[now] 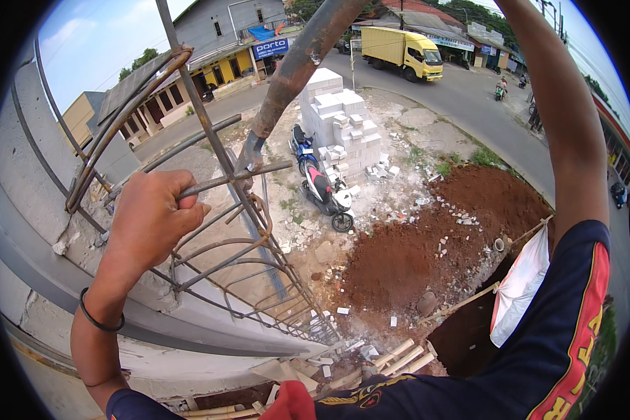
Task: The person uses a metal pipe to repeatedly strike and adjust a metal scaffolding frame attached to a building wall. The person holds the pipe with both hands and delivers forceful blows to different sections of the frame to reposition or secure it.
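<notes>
My left hand (154, 217) is closed round a steel reinforcing bar (213, 183) that juts sideways past an upright bar (201, 105). A thick rusty pipe (287, 80) slants down from the top edge, and its lower end meets the bars just right of my left hand. My right forearm (570, 133) reaches up past the top edge, so the right hand is out of sight. Below the left hand, a rebar cage (241, 262) with bent ties runs down along the wall. Curved bars (119, 119) rise left of the hand.
A concrete ledge (105, 308) curves along the left. Far below are bamboo poles (402, 358), a dug pit (462, 343) with a white sheet (521, 280), reddish soil (399, 262), stacked white blocks (353, 133) and parked motorbikes (325, 189). A yellow truck (399, 52) is on the road.
</notes>
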The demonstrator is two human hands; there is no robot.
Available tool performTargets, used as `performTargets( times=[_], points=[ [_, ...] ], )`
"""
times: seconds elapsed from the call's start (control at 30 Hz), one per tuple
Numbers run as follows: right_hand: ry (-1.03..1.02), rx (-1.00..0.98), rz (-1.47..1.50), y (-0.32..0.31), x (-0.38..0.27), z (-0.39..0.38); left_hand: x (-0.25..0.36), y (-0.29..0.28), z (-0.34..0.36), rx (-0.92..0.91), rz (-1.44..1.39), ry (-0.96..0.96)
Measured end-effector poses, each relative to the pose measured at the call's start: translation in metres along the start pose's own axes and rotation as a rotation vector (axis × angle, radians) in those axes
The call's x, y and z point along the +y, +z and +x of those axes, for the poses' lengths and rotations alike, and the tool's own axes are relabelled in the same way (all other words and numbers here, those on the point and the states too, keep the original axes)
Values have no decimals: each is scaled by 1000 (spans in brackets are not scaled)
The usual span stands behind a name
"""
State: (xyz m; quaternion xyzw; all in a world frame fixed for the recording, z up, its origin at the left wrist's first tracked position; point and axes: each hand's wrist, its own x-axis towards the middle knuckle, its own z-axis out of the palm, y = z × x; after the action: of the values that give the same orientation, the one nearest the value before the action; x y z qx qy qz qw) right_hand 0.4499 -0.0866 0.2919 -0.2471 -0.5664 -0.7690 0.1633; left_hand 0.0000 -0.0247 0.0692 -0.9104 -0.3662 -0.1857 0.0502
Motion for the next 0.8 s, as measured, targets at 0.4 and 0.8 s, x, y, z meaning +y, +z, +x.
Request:
performTargets(
  times=[0.4,0.8],
  points=[
    [227,-46,-24,-50,-79,-73,1,-4,0,-44,-14,48],
    [199,-33,14,-52,-47,-37,17,121,-26,943,-1233,-171]
  ],
)
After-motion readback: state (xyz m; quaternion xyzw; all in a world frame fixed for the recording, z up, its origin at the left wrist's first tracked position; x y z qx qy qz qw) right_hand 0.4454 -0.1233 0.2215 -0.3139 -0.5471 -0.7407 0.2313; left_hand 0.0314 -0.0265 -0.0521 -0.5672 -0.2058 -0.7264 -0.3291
